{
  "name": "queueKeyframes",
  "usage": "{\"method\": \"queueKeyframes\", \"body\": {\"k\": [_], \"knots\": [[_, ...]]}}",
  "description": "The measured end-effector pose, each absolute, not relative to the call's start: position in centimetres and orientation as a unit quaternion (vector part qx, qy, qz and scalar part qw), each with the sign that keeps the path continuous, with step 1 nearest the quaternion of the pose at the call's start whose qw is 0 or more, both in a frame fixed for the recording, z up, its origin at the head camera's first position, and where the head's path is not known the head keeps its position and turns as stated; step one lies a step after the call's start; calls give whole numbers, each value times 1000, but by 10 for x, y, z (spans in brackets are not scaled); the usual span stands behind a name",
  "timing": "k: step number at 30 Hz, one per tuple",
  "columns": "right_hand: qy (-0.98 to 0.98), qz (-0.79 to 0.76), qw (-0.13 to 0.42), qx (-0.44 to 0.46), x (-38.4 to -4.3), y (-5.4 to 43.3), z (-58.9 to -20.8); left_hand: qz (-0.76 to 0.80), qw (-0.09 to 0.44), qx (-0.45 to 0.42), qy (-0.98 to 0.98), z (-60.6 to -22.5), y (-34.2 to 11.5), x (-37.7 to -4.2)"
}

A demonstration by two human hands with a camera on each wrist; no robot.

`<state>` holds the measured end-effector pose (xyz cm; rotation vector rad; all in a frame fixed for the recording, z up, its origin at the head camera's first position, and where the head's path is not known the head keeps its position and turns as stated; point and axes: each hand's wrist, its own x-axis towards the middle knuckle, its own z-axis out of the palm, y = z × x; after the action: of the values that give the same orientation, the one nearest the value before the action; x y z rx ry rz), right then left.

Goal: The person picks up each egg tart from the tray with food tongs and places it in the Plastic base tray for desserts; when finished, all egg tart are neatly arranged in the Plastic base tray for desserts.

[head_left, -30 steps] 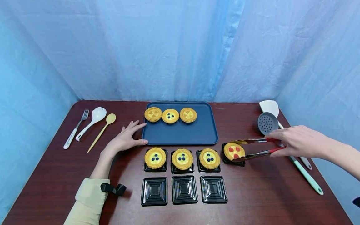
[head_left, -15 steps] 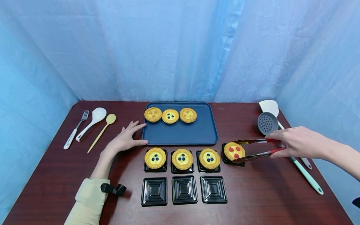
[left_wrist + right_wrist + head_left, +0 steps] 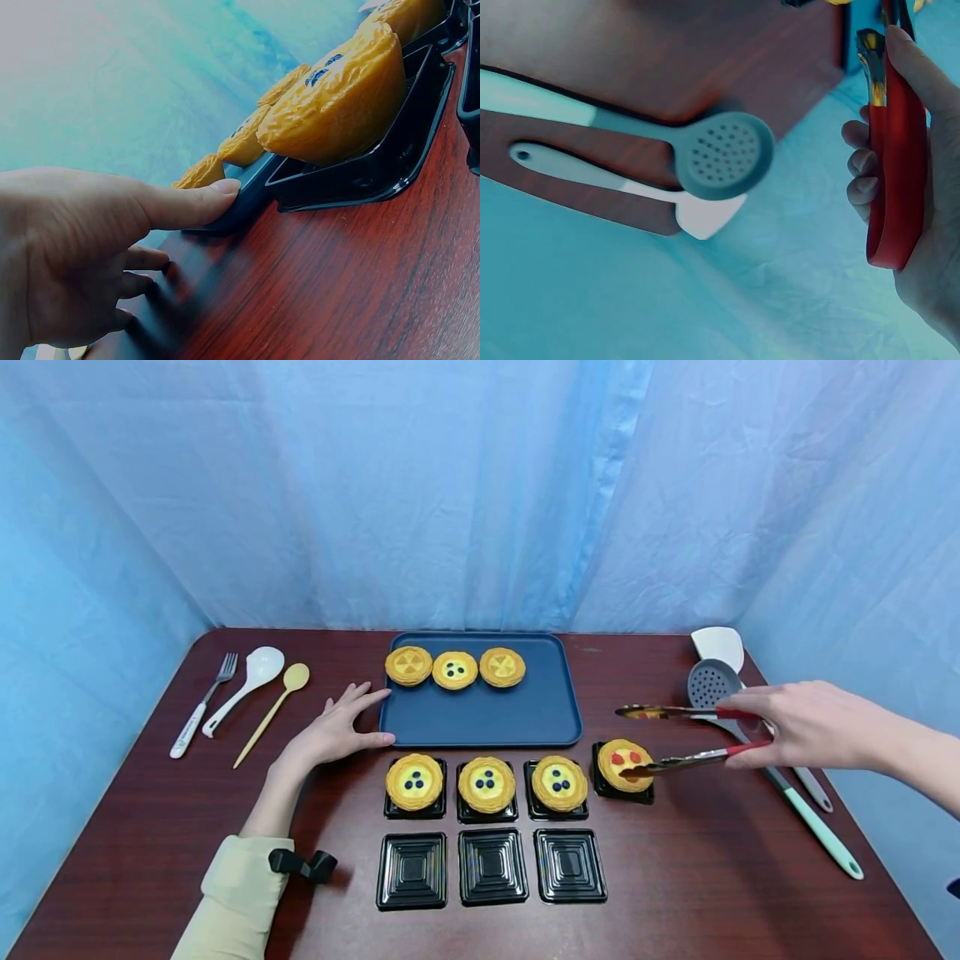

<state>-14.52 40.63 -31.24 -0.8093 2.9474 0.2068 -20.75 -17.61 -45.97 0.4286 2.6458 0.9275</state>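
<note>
In the head view my right hand (image 3: pixel 810 727) grips red-handled metal tongs (image 3: pixel 682 763), whose arms stand apart. The tongs hold nothing; one tip overlaps a red-topped egg tart (image 3: pixel 618 757) sitting in a small black square tray (image 3: pixel 603 787). My left hand (image 3: pixel 330 735) has its fingers spread at the left edge of a blue tray (image 3: pixel 480 722). In the left wrist view its thumb (image 3: pixel 202 204) lies on that rim. Three tarts rest along the blue tray's back, including one with blueberries (image 3: pixel 454 670). The right wrist view shows fingers around the red handles (image 3: pixel 900 187).
Three blueberry tarts, one of them the middle tart (image 3: pixel 486 783), sit in black trays before the blue tray. Nearer are three bare black trays (image 3: pixel 491 867). A fork (image 3: pixel 197 718), white ladle (image 3: pixel 262 667) and yellow spoon (image 3: pixel 295 677) lie left; a skimmer (image 3: pixel 711 683) and white spatula (image 3: pixel 718 645) lie right.
The tongs have spread apart and moved up and slightly right, coming away from the red-topped tart, which stays in its black tray. The left hand has not moved.
</note>
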Motion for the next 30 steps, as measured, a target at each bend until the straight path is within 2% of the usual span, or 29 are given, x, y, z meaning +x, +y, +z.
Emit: {"method": "queueKeyframes", "body": {"k": [4,9,20,30], "knots": [[965,66,28,-253,-161,392,-300,321,151,147,923,-460,-178,-207],[969,51,39,-238,-193,361,-292,321,149,147,924,-459,-179,-206],[961,44,47,-269,-266,292,-311,324,152,146,922,-458,-172,-207],[955,74,78,-277,-290,266,-334,326,151,154,921,-460,-167,-208]]}}
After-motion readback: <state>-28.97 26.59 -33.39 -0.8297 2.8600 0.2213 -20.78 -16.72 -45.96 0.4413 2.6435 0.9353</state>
